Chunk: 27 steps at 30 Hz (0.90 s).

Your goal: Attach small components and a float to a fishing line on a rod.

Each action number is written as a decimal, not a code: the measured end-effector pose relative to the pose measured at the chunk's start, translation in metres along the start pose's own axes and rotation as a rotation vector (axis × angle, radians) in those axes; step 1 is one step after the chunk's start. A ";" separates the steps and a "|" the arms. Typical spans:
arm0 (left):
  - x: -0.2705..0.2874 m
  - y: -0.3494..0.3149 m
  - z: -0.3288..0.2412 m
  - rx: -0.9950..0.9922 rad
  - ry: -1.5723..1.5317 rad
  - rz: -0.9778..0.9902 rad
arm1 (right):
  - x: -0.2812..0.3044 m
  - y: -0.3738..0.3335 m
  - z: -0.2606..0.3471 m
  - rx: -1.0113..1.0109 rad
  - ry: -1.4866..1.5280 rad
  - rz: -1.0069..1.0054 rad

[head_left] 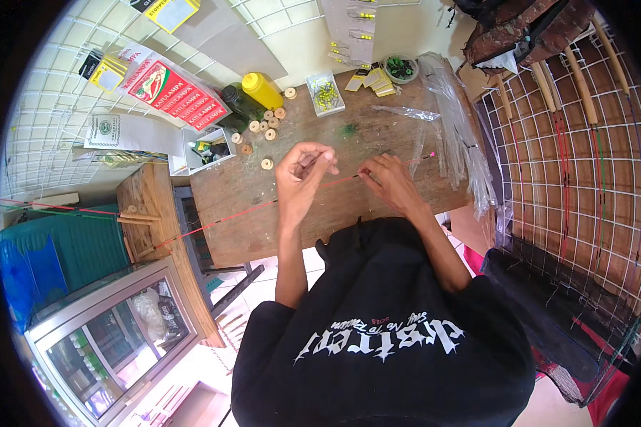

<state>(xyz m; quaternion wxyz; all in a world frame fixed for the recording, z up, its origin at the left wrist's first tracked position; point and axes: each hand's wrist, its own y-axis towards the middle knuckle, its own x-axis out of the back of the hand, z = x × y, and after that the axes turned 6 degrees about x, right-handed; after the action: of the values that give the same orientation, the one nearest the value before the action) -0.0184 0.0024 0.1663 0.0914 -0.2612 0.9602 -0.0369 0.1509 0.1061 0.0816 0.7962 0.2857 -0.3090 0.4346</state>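
Observation:
A thin red rod (pixel 242 216) with dark bands slants across the wooden table, its pink tip (pixel 432 154) at the right. My right hand (pixel 393 183) is closed on the rod near its right part, thumb and fingertips around a dark band. Just left of it, my left hand (pixel 300 178) is raised over the rod with thumb and fingers pinched together. Whatever those fingers hold is too fine to make out. The rod runs beneath the left hand and rests toward a wooden stand (pixel 149 213) at the left.
Cork-like rings (pixel 267 164) lie beside a yellow bottle (pixel 257 89) and a dark bottle (pixel 241 105). A white box (pixel 325 94) of yellow-green beads stands at the back. Clear plastic sleeves (pixel 457 128) cover the right edge. A white bin (pixel 205 151) stands at the left.

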 end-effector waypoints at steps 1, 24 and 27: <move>0.002 0.000 -0.002 -0.010 0.002 -0.007 | 0.003 0.001 0.002 0.004 0.003 0.003; 0.040 0.015 -0.084 -0.213 1.155 0.264 | 0.102 0.036 0.076 0.334 -0.283 -0.178; 0.044 0.012 -0.084 -0.199 0.985 0.212 | 0.105 0.037 0.079 0.387 -0.324 -0.209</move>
<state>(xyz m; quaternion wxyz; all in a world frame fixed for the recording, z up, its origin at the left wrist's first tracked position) -0.0782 -0.0074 0.2399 -0.3939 -0.1213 0.9095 -0.0545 0.1450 0.1201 0.2168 0.7075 0.5286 -0.3126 0.3497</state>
